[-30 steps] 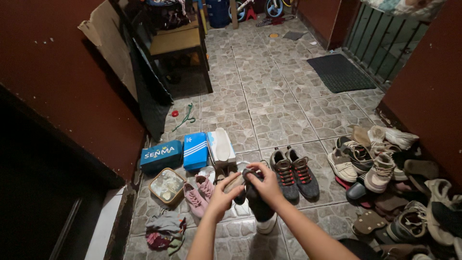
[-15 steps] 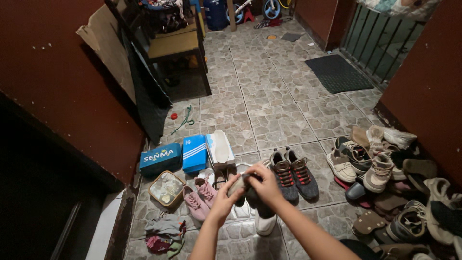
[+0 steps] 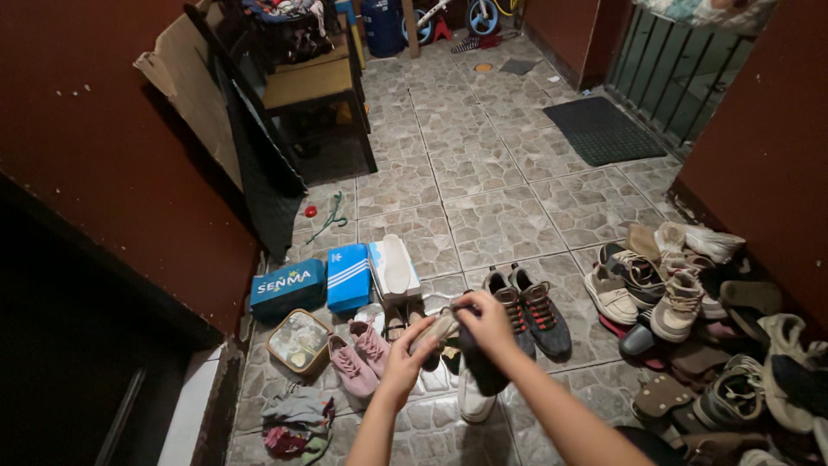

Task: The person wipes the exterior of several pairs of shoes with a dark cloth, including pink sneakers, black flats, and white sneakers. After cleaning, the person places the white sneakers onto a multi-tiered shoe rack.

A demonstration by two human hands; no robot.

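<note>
Left hand [image 3: 405, 358] closed on the toe end of a dark shoe [image 3: 473, 355]; right hand [image 3: 487, 321] closed over its upper. Shoe held above the floor tiles, white sole edge showing below the wrists.

Nearest left: crumpled cloth heap [image 3: 295, 421]. Just beyond it, pink sneakers [image 3: 360, 355] side by side, next to a square clear-lidded container [image 3: 297, 341].

Right of the hands: grey sneakers with red laces [image 3: 528, 311], paired, toes away. Far right: loose shoe pile [image 3: 699, 328] against the wall.

Behind the pink pair, three boxes in a row: dark blue box [image 3: 288, 287] with white lettering, lying long side forward; blue striped box [image 3: 349, 276] standing beside it; white box [image 3: 394, 269] with a pale insole on top.

Farther: green cord [image 3: 329, 216], dark doormat [image 3: 601, 129], wooden bench [image 3: 315, 82].
</note>
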